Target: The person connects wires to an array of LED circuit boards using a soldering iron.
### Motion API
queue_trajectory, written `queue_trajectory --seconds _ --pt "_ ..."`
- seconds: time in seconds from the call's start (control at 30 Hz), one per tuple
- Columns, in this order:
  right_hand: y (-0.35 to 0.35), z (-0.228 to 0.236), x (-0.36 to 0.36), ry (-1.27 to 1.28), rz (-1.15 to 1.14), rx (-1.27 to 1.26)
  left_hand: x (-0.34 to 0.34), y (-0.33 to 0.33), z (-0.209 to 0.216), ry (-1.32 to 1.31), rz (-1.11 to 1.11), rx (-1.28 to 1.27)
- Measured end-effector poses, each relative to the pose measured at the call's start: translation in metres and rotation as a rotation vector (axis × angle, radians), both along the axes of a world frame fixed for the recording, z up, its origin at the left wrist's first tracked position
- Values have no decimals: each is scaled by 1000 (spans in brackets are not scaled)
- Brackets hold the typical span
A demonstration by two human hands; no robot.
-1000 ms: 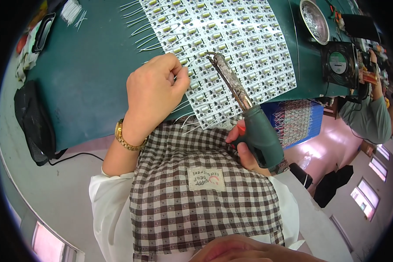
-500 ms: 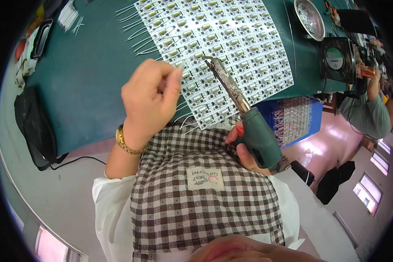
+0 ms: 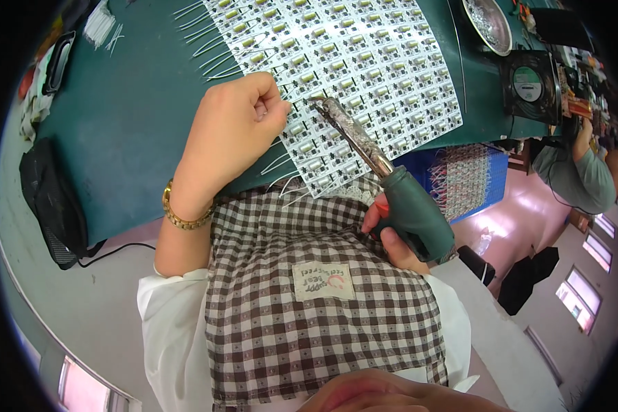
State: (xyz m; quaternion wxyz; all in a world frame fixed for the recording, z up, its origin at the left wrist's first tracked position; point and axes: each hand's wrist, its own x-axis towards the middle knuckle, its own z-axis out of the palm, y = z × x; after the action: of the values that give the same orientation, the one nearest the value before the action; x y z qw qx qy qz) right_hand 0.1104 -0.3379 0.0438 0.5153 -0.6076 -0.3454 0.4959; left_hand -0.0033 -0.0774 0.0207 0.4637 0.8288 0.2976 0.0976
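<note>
My right hand (image 3: 393, 240) is wrapped round the dark green pistol handle of a soldering gun (image 3: 417, 213). Its scorched metal barrel slants up and left, and the bent tip lies over a white sheet of small circuit boards (image 3: 364, 75). Close to that tip, my left hand (image 3: 244, 113) is closed in a pinch at the sheet's left side. What the fingertips hold is too small and hidden to make out. Thin white wires (image 3: 216, 62) stick out from the left edge of the sheet, above and below my left hand. Each little board carries a yellow-green cylindrical part.
Loose white wires (image 3: 101, 26) lie at the table's far left. A metal bowl (image 3: 488, 26) and a black fan (image 3: 531, 86) stand at the right. Below the table edge is a blue crate (image 3: 487, 178) of wired boards. A black bag (image 3: 51, 199) hangs at left; another person (image 3: 575, 172) sits at right.
My left hand has shifted slightly up, its fingers curled more tightly at the sheet. The soldering gun's tip has moved a little left and down, and the sheet appears slightly higher.
</note>
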Motion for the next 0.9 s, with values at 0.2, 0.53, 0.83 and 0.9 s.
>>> queue_trajectory --seconds 0.2,0.53,0.83,0.9 --pt "-3 -21 -5 39 8 34 -5 5 -4 59 -5 -194" --pt "2 -18 -7 -162 15 -117 -4 8 2 58 -2 -239" --pt "2 -24 -9 -454 14 -8 -5 6 3 64 14 -257" --pt "-1 -21 -12 -508 -2 2 -5 6 0 49 6 -230"
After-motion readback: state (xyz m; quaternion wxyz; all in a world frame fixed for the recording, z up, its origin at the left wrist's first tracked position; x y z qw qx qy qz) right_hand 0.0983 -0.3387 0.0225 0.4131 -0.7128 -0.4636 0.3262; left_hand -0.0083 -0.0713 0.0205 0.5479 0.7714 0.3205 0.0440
